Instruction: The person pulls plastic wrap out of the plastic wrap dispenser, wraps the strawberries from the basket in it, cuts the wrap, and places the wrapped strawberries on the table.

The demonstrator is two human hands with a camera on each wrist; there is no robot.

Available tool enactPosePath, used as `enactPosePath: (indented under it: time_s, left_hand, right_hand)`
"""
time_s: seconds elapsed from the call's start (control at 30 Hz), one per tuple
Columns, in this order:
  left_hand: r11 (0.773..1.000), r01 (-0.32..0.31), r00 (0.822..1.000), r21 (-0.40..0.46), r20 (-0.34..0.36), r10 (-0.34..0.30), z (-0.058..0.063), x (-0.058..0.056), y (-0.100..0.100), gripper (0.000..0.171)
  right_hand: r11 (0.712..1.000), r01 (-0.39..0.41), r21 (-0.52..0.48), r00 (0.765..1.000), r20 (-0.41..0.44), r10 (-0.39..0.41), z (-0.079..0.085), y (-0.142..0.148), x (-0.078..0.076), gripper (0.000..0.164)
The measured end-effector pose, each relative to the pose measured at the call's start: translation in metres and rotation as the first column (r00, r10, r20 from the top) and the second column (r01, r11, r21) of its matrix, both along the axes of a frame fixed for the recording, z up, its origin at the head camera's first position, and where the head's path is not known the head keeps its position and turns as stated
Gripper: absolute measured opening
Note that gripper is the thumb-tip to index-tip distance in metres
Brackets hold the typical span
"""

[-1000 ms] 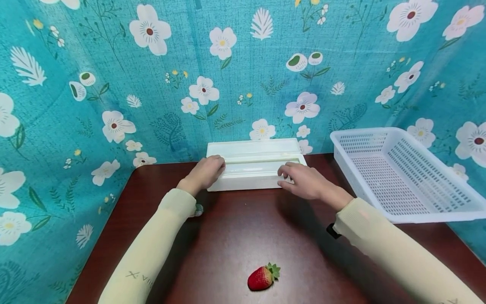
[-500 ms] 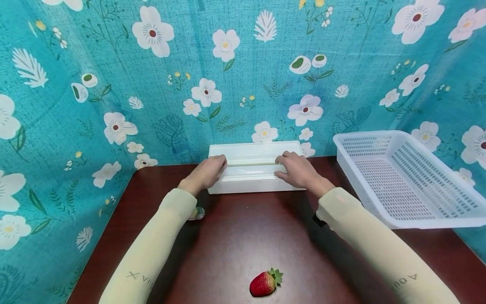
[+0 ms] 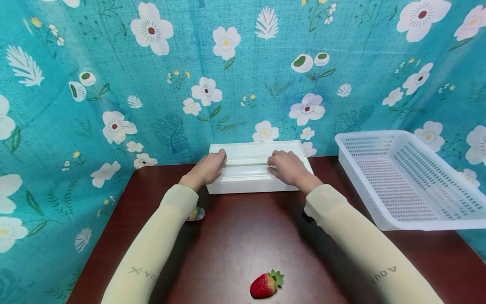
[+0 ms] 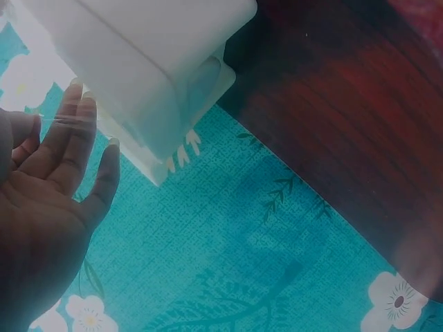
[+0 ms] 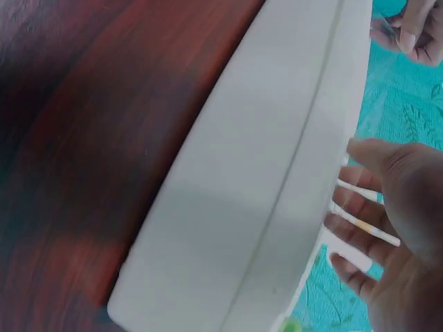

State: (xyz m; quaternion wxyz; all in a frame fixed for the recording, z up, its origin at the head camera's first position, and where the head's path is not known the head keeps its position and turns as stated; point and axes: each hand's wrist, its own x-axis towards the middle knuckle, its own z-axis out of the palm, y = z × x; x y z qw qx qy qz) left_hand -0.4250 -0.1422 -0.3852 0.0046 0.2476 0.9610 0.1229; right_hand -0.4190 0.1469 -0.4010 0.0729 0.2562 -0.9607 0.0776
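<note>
A long white plastic-wrap dispenser box (image 3: 247,183) stands at the table's back edge, its lid (image 3: 258,148) raised against the curtain. At its left end, my left hand (image 3: 210,166) pinches clear plastic wrap (image 4: 62,120) between thumb and finger, its other fingers loosely extended. My right hand (image 3: 290,166) reaches over the right half of the box. In the right wrist view, its thumb touches the box edge and its fingers extend fairly straight. Any small part under the right fingertips is hidden in the head view.
A strawberry (image 3: 264,285) lies near the front of the dark red table (image 3: 228,249). Beside the left sleeve sits a small clear-wrapped item (image 3: 196,214), partly hidden. At right stands a white perforated basket (image 3: 364,194). A teal floral curtain (image 3: 235,101) closes off the back and sides.
My right hand has moved left along the box, from its right end inward. The left hand stays at the left end. The view has shifted slightly.
</note>
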Motion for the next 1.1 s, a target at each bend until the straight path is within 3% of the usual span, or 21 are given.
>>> enactPosePath:
  time_s: [0.07, 0.3, 0.57, 0.73, 0.87, 0.97, 1.1]
  left_hand:
    - [1.0, -0.002, 1.0, 0.007, -0.008, 0.002, 0.002, 0.0, 0.001, 0.008]
    - [0.999, -0.025, 0.999, 0.043, -0.024, 0.026, 0.005, 0.002, 0.0, 0.015]
    - [0.997, -0.027, 0.999, 0.077, -0.031, 0.03, 0.001, 0.0, -0.001, 0.018]
    - [0.992, -0.034, 0.999, 0.119, 0.008, 0.033, -0.004, 0.001, -0.002, 0.019]
    - [0.993, -0.042, 0.997, 0.108, 0.065, 0.035, -0.006, 0.004, -0.003, 0.04]
    - [0.998, -0.031, 0.997, 0.057, 0.069, 0.027, -0.005, 0.005, -0.003, 0.058]
    - [1.0, -0.021, 0.999, 0.008, 0.028, 0.021, -0.004, 0.004, -0.005, 0.036]
  right_hand:
    - [1.0, -0.013, 0.013, 1.0, -0.023, 0.014, 0.002, 0.007, -0.001, 0.009]
    - [0.998, -0.041, 0.049, 0.997, -0.064, 0.045, 0.003, 0.03, 0.0, 0.014]
    - [0.999, -0.039, 0.001, 0.998, -0.049, 0.039, -0.005, 0.039, -0.002, 0.011]
    - [1.0, -0.015, 0.01, 0.998, -0.061, 0.015, -0.007, 0.04, -0.003, 0.009]
    - [1.0, 0.007, 0.019, 0.998, -0.056, -0.006, -0.007, 0.041, -0.004, 0.009]
    - [0.999, 0.027, 0.024, 0.998, -0.051, -0.026, -0.006, 0.041, -0.005, 0.009]
    - [0.999, 0.029, 0.034, 0.999, -0.036, -0.028, -0.003, 0.042, -0.003, 0.011]
